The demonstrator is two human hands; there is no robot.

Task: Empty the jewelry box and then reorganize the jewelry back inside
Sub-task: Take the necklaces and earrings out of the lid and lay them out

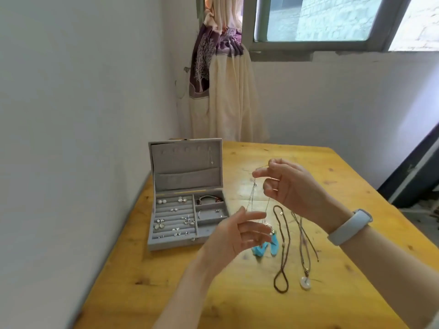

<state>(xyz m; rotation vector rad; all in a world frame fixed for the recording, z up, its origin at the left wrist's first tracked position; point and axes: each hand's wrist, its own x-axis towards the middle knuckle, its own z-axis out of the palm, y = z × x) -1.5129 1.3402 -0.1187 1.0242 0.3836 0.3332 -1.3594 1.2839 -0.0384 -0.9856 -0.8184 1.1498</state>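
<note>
Altogether, three necklaces: one chain (pixel 251 198) in right hand (pixel 288 186), two on table (pixel 237 300).

open grey jewelry box (pixel 187 195) on table, silver chain (pixel 251 198) hanging

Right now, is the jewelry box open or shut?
Open. The jewelry box has its lid standing upright, showing earrings in the ring rolls.

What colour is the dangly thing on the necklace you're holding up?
Bright turquoise blue pendant, seen in the head view.
</note>
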